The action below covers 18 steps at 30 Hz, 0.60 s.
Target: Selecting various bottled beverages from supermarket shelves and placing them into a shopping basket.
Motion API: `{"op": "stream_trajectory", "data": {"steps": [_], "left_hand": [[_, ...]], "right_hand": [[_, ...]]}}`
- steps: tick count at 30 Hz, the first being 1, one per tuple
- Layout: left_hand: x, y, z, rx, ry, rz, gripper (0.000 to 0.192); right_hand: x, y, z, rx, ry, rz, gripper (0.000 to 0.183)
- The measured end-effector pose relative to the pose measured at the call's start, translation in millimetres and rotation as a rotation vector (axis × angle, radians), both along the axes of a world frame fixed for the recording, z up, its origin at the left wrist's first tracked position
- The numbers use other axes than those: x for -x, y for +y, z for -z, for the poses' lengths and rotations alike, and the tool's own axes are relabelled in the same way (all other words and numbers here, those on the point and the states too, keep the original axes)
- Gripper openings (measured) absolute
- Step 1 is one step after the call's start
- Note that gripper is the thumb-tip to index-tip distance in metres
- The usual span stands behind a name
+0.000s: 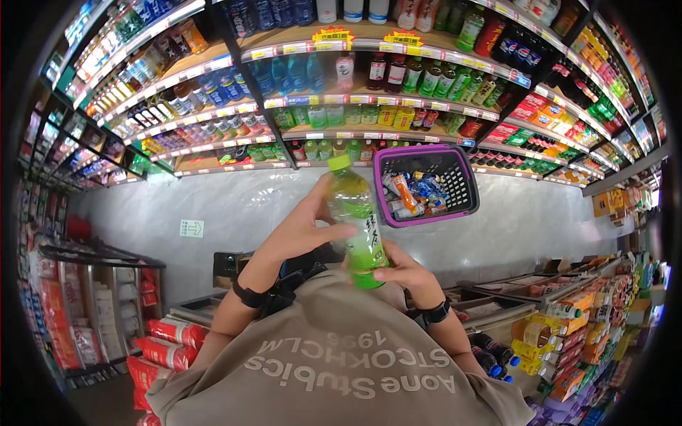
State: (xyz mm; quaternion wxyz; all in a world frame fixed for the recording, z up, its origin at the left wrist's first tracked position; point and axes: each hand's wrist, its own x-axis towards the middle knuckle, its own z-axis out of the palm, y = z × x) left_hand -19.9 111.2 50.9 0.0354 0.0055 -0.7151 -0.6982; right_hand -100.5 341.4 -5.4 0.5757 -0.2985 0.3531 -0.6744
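A large green tea bottle (362, 229) with a light green cap is held tilted in front of my chest, its cap end pointing toward the shelves. My left hand (319, 223) grips its upper part from the left, the thumb across the label. The base is held by my right hand (402, 266), with the thumb on the front near the bottom. Just beyond, to the right of the bottle, a black shopping basket (469, 186) with a purple rim holds several drink bottles and packaged items, an orange-labelled bottle (405, 193) among them.
Curved-looking store shelves (373, 100) full of drinks span the far side of the grey tiled floor (256, 197). Red packages (170, 349) are stacked by my left side. Bottles and cartons (565, 341) stand at the lower right, near low display bins (485, 309).
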Motion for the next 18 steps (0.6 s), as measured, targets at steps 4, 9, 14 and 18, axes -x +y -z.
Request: {"op": "stream_trajectory", "data": {"steps": [4, 9, 14, 18], "left_hand": [[-2.3, -2.5, -1.5, 0.014, 0.016, 0.002, 0.095], [-5.0, -14.6, -2.7, -0.249, -0.101, -0.023, 0.091], [-4.9, -19.5, -14.7, -0.258, -0.199, 0.025, 0.086], [0.0, -16.0, -11.2, -0.239, -0.132, 0.025, 0.084]], "right_hand": [[-1.3, -5.1, -4.7, 0.012, 0.053, -0.006, 0.077], [2.5, -1.9, -18.5, 0.071, -0.079, -0.125, 0.077], [-0.5, -7.8, -26.2, 0.108, 0.043, -0.162, 0.08], [-5.5, -2.7, -24.9, -0.021, 0.089, -0.05, 0.076]]}}
